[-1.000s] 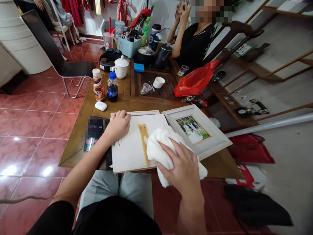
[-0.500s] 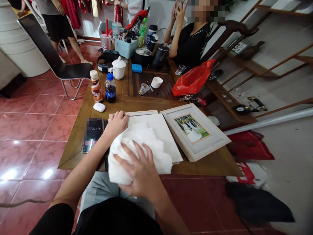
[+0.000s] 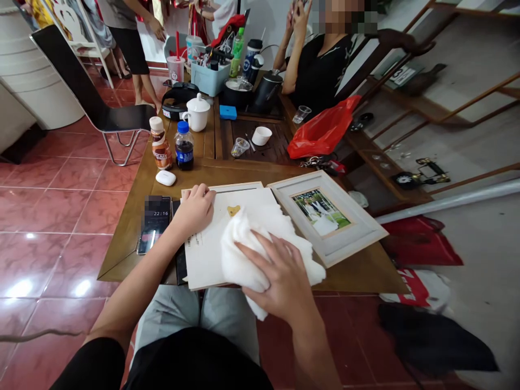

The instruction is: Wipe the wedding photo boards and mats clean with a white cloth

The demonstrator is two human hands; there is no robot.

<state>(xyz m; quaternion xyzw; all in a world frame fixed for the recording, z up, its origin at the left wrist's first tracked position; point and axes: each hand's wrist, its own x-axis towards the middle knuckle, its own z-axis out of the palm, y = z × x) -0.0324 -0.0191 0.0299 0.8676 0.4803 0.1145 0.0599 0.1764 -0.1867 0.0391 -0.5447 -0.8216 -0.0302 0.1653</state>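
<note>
Red tile floor, a black chair off to the left, a person in black across the worktop.

Head view, the only one: white board flat at the worktop's near edge, close to the lap. Left hand on its upper left corner, fingers bent; cannot tell whether they pinch the edge. Right hand closed around a bunched cloth, which lies over the board's right half. Yellow piece pokes out above the cloth, mostly covered. Frame with a photo just right, angled. Phone beside the left forearm; bottles farther back.

Risks, my reading: if the yellow piece is loose, a dragging cloth could shift it. Heavy pressure near the front could tip the board lapward should the left hand's hold be light. Loose cloth might snag the frame's corner; a swinging forearm could nudge the phone.
</note>
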